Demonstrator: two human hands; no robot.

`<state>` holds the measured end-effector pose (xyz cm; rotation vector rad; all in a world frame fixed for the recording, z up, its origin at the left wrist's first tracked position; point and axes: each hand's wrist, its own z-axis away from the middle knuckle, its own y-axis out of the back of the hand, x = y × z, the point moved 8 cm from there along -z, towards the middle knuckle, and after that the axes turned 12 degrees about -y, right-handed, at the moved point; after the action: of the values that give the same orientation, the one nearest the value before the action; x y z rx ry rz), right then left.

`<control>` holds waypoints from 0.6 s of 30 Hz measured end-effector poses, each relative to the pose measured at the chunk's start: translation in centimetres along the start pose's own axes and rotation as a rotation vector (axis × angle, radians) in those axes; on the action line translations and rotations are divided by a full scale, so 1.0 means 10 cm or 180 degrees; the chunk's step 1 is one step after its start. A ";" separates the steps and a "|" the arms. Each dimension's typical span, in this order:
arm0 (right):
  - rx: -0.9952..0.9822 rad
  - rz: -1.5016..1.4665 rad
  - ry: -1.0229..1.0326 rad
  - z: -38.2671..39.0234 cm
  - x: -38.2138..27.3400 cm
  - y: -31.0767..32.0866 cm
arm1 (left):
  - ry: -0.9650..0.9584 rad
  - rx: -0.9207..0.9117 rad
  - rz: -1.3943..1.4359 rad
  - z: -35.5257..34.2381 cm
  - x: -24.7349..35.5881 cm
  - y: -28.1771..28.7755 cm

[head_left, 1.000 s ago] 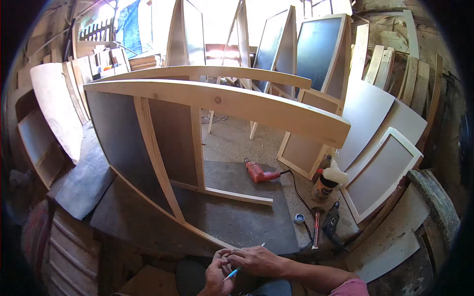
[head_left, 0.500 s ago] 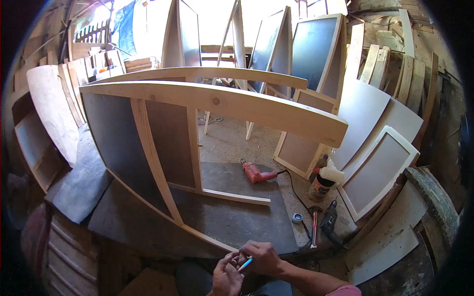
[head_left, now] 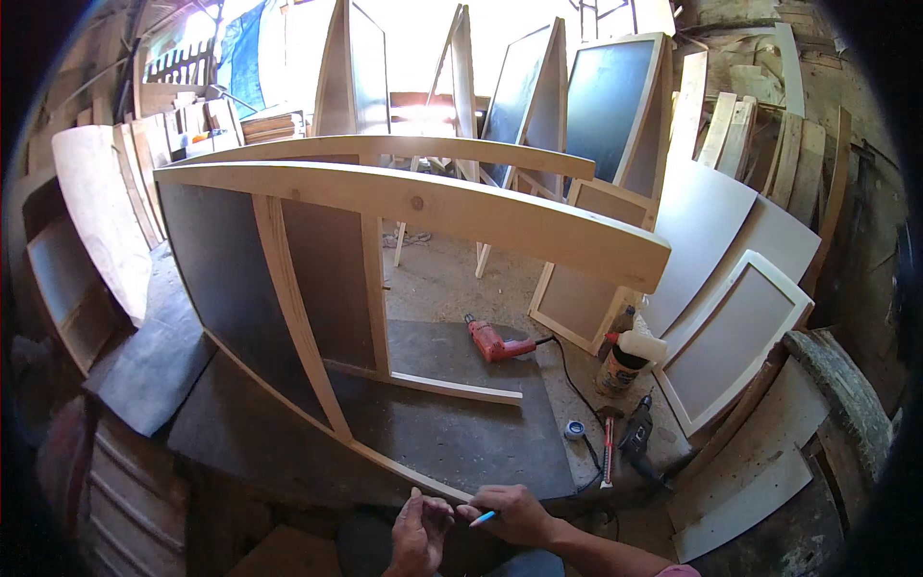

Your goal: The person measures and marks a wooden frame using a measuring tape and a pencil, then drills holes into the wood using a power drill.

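Note:
At the lower edge, my right hand (head_left: 514, 515) is closed around a blue pencil (head_left: 483, 518), its fingers beside the near end of a thin wooden rail (head_left: 399, 468). My left hand (head_left: 419, 535) is just left of it, thumb and fingers loosely raised and partly curled, with nothing visible in them. The rail belongs to a wooden frame with a dark panel (head_left: 236, 279), lying on its side before me. A wide pale plank (head_left: 423, 207) forms the frame's upper edge. Whether the left fingertips touch the rail is unclear.
A red drill (head_left: 500, 344) lies on the dark sheet (head_left: 433, 433). To the right are a bottle (head_left: 620, 370), a roll of tape (head_left: 574, 430), a hammer (head_left: 608, 447) and a black drill (head_left: 636, 433). Framed boards (head_left: 615, 106) stand behind; pale panels (head_left: 702, 231) lean at right.
My hands have moved apart; the left has shifted left and down, away from the pencil. The right still holds the pencil near the rail's end. The view has shifted slightly.

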<state>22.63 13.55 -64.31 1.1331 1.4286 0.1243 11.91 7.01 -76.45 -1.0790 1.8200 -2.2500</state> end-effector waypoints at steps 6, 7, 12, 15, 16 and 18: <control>0.0355 0.0130 0.0187 -0.04 -0.30 0.11 | -0.0360 0.0101 -0.1114 0.10 0.11 -0.05; 0.0372 0.0140 0.0187 -0.04 -0.26 0.10 | -0.0462 -0.0265 -0.0956 0.11 0.09 -0.10; -0.0030 0.0386 0.0832 0.00 -0.26 -0.09 | -0.0334 -0.0562 -0.1162 0.30 0.07 -0.42; -0.0172 0.0507 0.0904 -0.01 -0.25 -0.13 | -0.0217 -0.0216 -0.1187 0.22 -0.05 -0.15; -0.0204 0.0553 0.0887 -0.01 -0.25 -0.12 | -0.0216 -0.0222 -0.1185 0.23 -0.04 -0.17; -0.0294 0.0505 0.0835 -0.02 -0.20 -0.13 | -0.0353 -0.0519 -0.1045 0.26 0.04 -0.31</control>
<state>21.31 11.71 -63.73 1.1848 1.5439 0.4612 14.17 5.54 -73.39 -1.6037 1.9288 -2.1736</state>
